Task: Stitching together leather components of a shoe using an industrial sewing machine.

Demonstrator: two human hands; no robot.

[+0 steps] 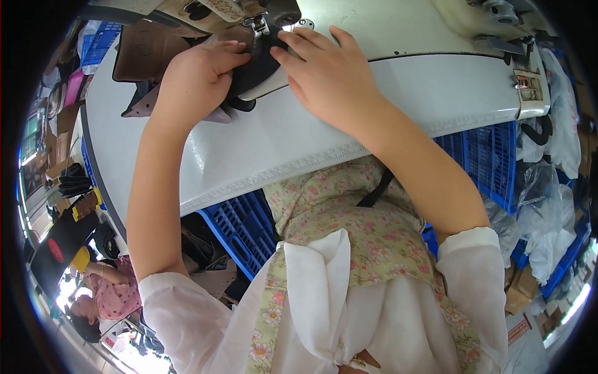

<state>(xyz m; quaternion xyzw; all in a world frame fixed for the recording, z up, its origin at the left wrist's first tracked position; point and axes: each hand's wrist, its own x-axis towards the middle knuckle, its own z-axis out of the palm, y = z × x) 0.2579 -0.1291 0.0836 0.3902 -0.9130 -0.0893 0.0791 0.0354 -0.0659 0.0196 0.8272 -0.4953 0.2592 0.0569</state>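
At the top, the presser foot (256,25) of a sewing machine stands over a dark leather piece (252,73) with a curved edge. My left hand (200,78) is closed on the left side of this work, fingers bent and pointing right. My right hand (333,78) lies with spread fingers at the piece's right edge, its fingertips close to the presser foot. Brown leather (146,50) joins or lies against the work on the left, and part of it hangs toward me. How the layers meet under my left hand is hidden.
The white table (249,153) has a ruler strip along its front edge. Blue plastic crates (240,227) stand below it. A metal fitting (529,87) sits at the right end. Clear plastic bags (548,212) hang at right. Another person (115,290) works at lower left.
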